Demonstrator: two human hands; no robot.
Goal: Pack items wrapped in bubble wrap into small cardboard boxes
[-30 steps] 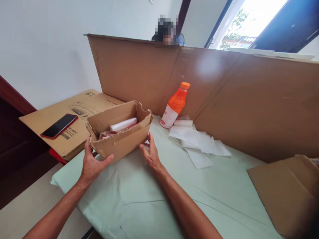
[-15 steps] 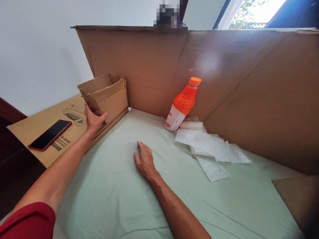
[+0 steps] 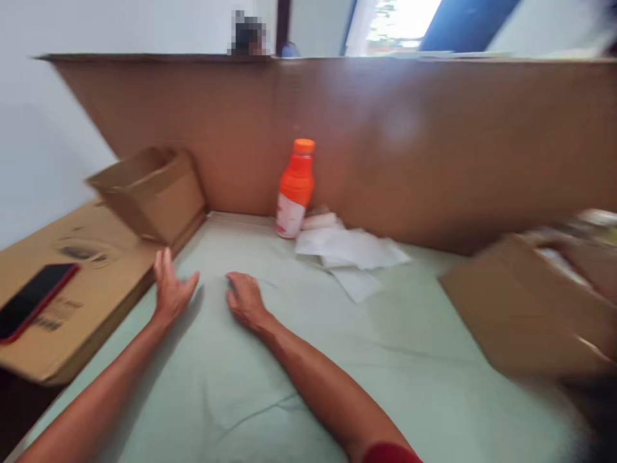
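Note:
My left hand (image 3: 172,288) is open and holds nothing, its fingers apart just in front of a small open cardboard box (image 3: 166,202). That box sits on a larger flat carton (image 3: 103,286) at the left. To its right, my right hand (image 3: 247,299) is low over the pale green cloth (image 3: 250,399), fingers slightly bent and apart from the thumb, with nothing in it. Beyond my hands stands an orange bottle (image 3: 296,186) with a white label, leaning slightly. Crumpled bubble wrap (image 3: 351,247) lies beside the bottle's base.
A black phone with a red edge (image 3: 36,302) lies on the flat carton. Tall cardboard (image 3: 385,154) walls off the back. At the right stands another cardboard box (image 3: 525,308) with things inside, blurred. A person's pixelated head (image 3: 248,35) shows above the back wall.
My left hand has let go of the small cardboard box and drawn back over the cloth. The view has turned to the right, bringing the right-hand box into sight.

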